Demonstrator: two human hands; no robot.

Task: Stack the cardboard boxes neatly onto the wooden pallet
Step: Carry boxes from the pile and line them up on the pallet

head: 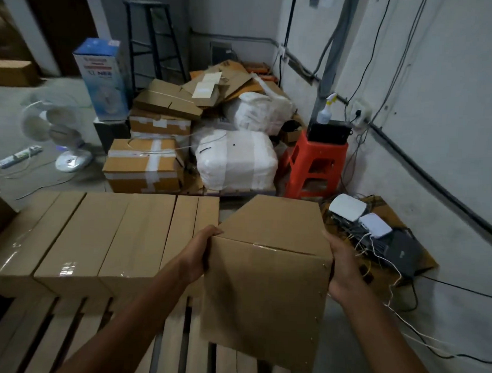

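Head view: left hand (201,249) and right hand (344,266) clamp opposite sides of a cardboard box (267,273), held tilted above the wooden pallet (175,348) beside the stacked row of boxes (103,237); palm-only grip may slip, landing it crooked

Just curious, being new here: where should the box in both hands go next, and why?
Probably lower the held box onto the pallet, snug against the right end of the row of boxes. The left hand and right hand hold its sides, it hangs tilted over bare slats, and that spot looks free.
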